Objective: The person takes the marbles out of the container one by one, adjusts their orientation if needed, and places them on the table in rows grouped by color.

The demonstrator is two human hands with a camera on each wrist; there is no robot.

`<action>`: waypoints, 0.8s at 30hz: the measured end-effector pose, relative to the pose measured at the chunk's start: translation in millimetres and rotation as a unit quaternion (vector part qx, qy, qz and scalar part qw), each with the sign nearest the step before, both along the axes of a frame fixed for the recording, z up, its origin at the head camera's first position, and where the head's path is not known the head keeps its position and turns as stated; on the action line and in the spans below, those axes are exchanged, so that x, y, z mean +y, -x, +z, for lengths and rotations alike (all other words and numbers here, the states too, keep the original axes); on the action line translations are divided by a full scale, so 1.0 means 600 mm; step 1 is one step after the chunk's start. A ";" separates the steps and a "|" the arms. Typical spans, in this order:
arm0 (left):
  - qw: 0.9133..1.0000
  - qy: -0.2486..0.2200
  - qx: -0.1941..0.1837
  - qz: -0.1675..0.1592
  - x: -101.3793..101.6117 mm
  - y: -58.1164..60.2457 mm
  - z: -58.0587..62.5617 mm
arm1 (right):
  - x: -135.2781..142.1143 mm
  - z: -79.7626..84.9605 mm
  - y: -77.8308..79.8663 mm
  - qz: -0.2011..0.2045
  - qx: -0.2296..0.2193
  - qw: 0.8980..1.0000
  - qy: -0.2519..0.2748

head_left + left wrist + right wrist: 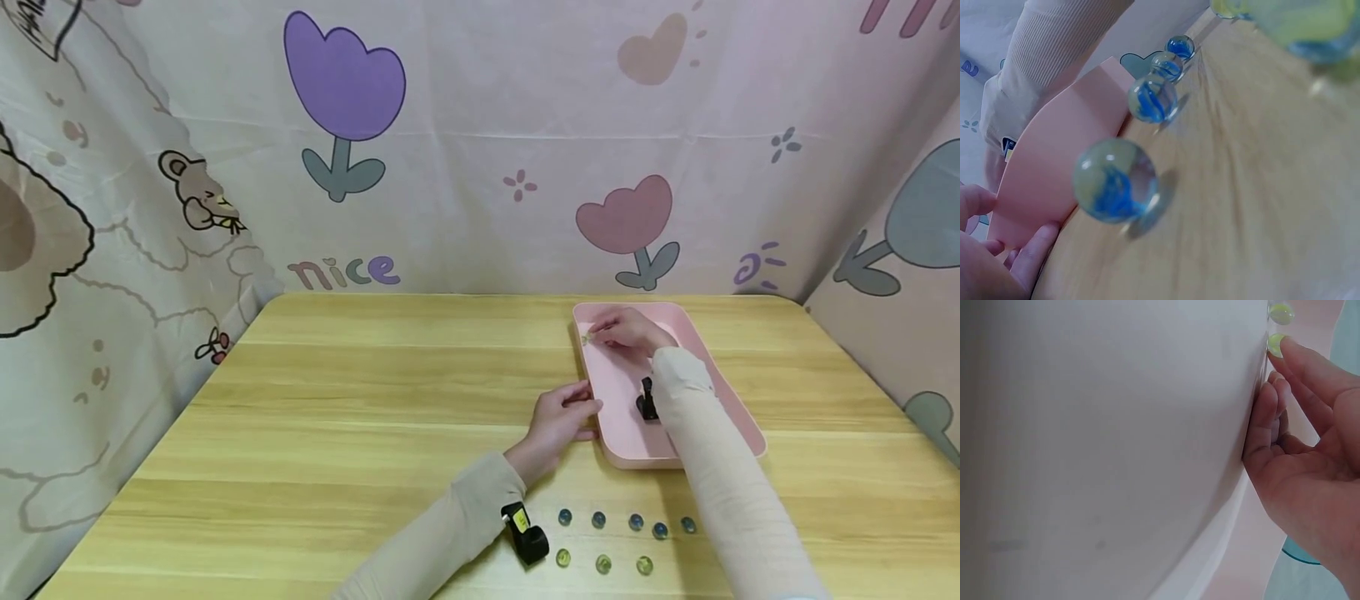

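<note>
Inside the pink tray (622, 433), my right hand (630, 331) pinches a yellow-green marble (1276, 345) between thumb and fingertip. A second yellow-green marble (1282, 314) lies just beyond it, on the tray floor. The backs of the curled lower fingers lie close to that floor. My left hand (557, 425) holds the tray's left wall, the thumb over the rim and other fingers against the outside. In the left wrist view, its fingers (1036, 253) show low at the pink wall.
In front of the tray, a row of blue-swirled marbles (598, 520) sits on the wooden table (375, 400), with yellow-green marbles (603, 564) in a nearer row. The left wrist's black camera (528, 537) is close beside them. A patterned cloth (465, 167) hangs behind the table.
</note>
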State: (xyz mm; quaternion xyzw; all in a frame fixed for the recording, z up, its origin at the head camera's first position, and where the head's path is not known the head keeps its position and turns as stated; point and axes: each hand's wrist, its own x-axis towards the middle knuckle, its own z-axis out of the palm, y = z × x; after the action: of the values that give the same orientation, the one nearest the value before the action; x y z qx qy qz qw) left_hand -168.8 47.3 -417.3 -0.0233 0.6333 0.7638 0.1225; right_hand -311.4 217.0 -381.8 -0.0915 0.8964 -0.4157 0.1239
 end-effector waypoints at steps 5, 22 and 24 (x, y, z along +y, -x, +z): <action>1.000 -0.002 0.003 0.001 0.001 0.000 0.001 | -0.001 0.000 0.000 -0.003 0.002 1.000 0.008; 1.000 0.010 0.002 0.001 -0.003 0.000 0.002 | -0.007 0.032 -0.032 0.015 0.030 0.999 0.019; 1.000 0.012 0.000 0.000 -0.002 -0.001 0.003 | -0.002 0.043 -0.037 0.022 0.033 0.999 0.021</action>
State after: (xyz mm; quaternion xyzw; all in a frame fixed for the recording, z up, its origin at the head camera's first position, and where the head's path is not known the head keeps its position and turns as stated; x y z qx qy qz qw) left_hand -168.5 45.9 -415.5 -0.0245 0.6422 0.7564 0.1217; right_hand -288.9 215.6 -356.1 -0.1271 0.8888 -0.4284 0.1016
